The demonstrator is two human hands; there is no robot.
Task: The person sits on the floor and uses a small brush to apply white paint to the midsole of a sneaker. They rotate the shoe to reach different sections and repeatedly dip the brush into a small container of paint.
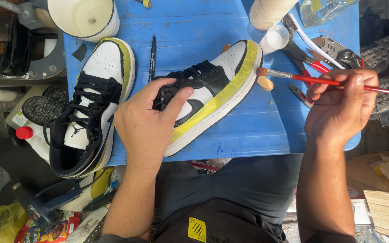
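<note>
My left hand (147, 118) grips the heel and collar of a black and white sneaker (212, 85) whose sole is wrapped in yellow tape. The shoe lies on its side on the blue table (257, 130), toe pointing to the far right. My right hand (341, 105) holds a red-handled paintbrush (311, 79), its bristle tip hovering just right of the shoe's toe. A second matching sneaker (91, 108), also taped yellow, lies at the table's left edge.
A white tub (84, 18) stands at the back left. A black pen (152, 56) lies between the shoes. Small bottles (273, 40), a toothbrush (300, 33), and red-handled pliers (334, 51) crowd the back right. Clutter lies on the floor to the left.
</note>
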